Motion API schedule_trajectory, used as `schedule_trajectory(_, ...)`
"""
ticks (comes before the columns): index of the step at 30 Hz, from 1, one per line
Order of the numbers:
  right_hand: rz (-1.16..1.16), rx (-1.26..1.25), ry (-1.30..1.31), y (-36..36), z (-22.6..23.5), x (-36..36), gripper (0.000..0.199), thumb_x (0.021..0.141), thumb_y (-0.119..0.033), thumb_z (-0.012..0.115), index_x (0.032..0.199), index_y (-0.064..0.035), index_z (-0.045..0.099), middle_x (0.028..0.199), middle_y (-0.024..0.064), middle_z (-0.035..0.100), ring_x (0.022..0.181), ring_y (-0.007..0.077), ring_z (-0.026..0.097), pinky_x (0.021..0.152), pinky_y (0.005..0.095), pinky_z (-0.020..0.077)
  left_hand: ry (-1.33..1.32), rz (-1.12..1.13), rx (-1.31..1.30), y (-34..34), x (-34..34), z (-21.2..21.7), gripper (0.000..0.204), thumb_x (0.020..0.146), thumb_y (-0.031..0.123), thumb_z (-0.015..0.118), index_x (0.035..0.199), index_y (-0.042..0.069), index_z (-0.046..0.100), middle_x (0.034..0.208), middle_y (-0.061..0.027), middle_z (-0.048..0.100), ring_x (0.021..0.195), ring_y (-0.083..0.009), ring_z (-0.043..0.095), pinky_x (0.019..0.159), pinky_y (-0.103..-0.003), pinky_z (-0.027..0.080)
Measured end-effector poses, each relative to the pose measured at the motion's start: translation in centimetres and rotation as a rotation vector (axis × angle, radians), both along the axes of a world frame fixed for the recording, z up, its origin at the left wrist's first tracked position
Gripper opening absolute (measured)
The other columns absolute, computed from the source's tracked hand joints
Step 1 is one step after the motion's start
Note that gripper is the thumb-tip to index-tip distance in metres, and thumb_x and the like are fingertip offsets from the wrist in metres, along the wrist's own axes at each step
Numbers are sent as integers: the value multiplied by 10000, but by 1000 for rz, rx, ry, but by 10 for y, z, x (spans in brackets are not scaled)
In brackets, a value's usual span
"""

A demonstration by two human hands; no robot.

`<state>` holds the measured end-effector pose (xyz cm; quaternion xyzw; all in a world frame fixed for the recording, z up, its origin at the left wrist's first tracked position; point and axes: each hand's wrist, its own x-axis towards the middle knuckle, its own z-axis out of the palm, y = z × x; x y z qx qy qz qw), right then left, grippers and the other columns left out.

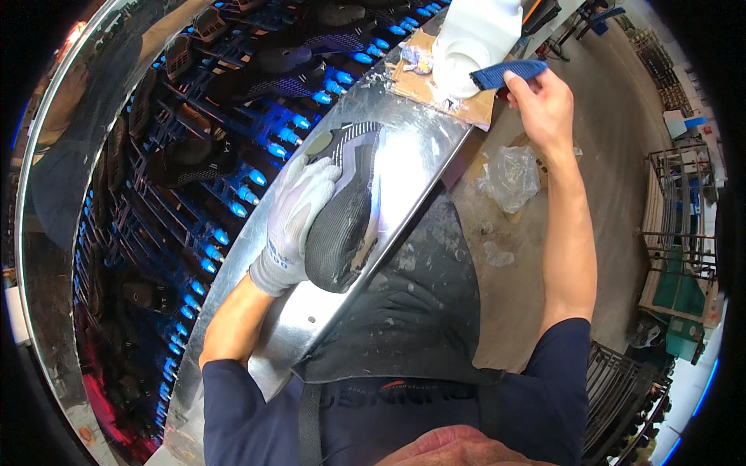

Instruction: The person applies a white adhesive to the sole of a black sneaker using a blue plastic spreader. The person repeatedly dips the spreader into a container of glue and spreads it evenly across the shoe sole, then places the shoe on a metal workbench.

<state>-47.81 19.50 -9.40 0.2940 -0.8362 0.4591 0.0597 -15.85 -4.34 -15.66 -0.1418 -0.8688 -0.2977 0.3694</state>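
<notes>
My left hand (294, 213), in a grey-white knit glove, is closed round the side of a black and grey knit shoe upper (342, 221), which lies on its side on a metal ledge (307, 314). Bare, my right hand (544, 109) pinches a blue brush (509, 74) between thumb and fingers. The brush's dark end is at the mouth of a white plastic container (482, 31) that has a round opening with white material in it. Under the container is a piece of brown cardboard (412, 81), with a crumpled scrap (417, 59) beside the opening.
Left of the ledge, a rack (210, 225) with blue-tipped pegs carries several dark shoe uppers (194, 161). A clear plastic bag (513, 179) lies on the concrete floor to the right. Metal shelving (676, 210) and a green machine (680, 338) stand farther right.
</notes>
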Motion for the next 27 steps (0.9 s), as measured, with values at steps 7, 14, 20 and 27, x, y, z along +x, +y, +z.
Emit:
schedule_trajectory(7, 31, 543, 309, -52, -9, -47, 266, 905, -273, 726, 957, -12, 718, 910, 212, 733, 929, 456, 689, 818, 516, 540, -36, 45, 22, -7, 0, -1, 787, 768, 212, 897, 1416, -30, 522, 1376, -270, 613, 1263, -443, 626, 1126, -597, 444)
schedule_trajectory(14, -73, 10, -180, -31, -24, -70, 266, 921, -231, 772, 955, 31, 741, 846, 91, 759, 741, 168, 719, 682, 324, 578, -80, 21, 46, -11, 4, 2, 736, 830, 189, 868, 1440, -27, 516, 1429, -253, 588, 1326, -425, 586, 1169, -591, 403)
schedule_trajectory(20, 138, -597, -737, 17, -62, -67, 264, 989, -165, 726, 1084, 78, 690, 958, 135, 754, 847, 211, 753, 783, 332, 647, -105, 3, -19, -5, -4, 19, 727, 818, 169, 862, 1431, -20, 519, 1400, -261, 605, 1305, -431, 601, 1166, -608, 396)
schedule_trajectory(27, 176, -599, -916, 45, -94, -25, 187, 979, -151, 718, 1036, 25, 690, 937, 153, 748, 816, 211, 744, 700, 315, 634, -42, -8, -76, 11, -16, 29, 830, 662, 193, 955, 1379, 17, 576, 1314, -213, 671, 1222, -424, 657, 1103, -656, 443)
